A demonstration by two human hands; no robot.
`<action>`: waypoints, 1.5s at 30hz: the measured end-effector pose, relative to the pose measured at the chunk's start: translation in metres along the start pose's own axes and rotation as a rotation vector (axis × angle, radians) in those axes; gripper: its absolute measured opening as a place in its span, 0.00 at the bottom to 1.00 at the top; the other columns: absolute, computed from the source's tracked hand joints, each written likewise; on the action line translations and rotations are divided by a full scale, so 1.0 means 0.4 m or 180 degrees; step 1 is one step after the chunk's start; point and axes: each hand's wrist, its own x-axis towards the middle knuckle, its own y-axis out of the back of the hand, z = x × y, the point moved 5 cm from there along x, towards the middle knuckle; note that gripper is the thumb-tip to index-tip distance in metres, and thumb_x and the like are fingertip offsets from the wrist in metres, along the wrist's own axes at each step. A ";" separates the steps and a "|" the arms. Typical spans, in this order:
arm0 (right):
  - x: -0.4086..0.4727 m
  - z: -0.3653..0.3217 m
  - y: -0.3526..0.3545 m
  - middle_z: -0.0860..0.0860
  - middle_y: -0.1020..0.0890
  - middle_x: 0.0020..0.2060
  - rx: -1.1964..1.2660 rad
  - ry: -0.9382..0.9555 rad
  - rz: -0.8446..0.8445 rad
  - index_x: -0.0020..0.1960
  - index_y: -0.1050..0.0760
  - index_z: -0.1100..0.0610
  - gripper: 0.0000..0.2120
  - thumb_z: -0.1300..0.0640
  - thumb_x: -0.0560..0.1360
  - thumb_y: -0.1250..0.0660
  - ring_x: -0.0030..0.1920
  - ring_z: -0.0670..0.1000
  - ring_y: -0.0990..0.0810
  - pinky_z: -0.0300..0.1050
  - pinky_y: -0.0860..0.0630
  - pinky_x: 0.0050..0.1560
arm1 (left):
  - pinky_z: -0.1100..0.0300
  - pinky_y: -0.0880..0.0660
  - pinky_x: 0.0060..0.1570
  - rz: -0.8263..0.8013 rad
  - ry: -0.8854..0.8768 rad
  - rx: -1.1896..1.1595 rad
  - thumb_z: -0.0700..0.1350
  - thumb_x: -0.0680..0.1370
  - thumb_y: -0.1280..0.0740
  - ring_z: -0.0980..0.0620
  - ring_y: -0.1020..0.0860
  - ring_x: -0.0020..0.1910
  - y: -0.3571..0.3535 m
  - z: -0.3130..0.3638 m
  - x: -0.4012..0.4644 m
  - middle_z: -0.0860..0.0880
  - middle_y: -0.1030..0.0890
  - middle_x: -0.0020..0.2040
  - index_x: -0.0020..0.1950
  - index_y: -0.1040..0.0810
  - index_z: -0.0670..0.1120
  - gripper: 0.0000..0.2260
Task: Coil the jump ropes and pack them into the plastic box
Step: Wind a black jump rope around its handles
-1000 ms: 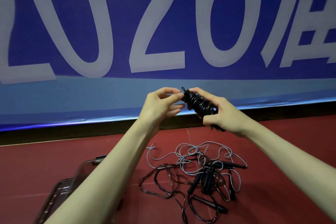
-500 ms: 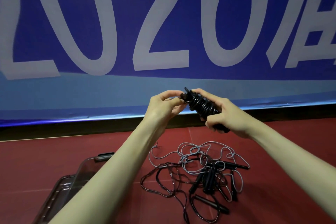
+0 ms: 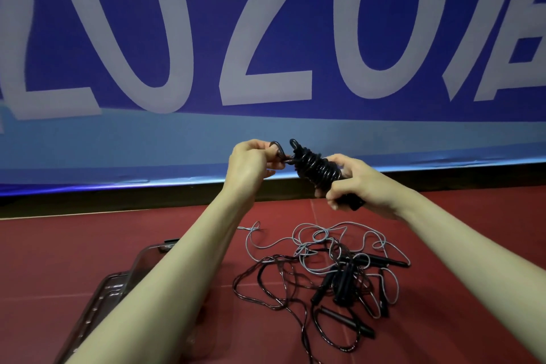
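Observation:
A black jump rope is wound tightly around its handles into a thick bundle, held up in front of the banner. My right hand grips the bundle's lower end around the handles. My left hand pinches a loose black loop of the cord just left of the bundle's top. On the red floor below lies a tangle of loose jump ropes, grey and black cords with several black handles. The clear plastic box sits at the lower left, partly hidden by my left forearm.
A large blue banner with white numerals stands close behind, with a dark strip along its base. The red floor stretches left and right of the rope pile.
My left hand has drawn a short loop of cord away from the bundle's top, to the left. The right hand has kept its grip on the bundle, and the view has shifted slightly.

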 end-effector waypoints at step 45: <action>0.462 0.475 -0.677 0.45 0.23 0.54 -0.1358 -0.0093 -0.1008 0.61 0.28 0.47 0.23 0.59 0.69 0.26 0.50 0.45 0.25 0.36 0.32 0.48 | 0.49 0.22 0.50 0.1303 0.1411 0.0972 0.40 0.79 0.35 0.46 0.20 0.43 0.672 -0.723 -0.059 0.43 0.18 0.49 0.52 0.21 0.49 0.06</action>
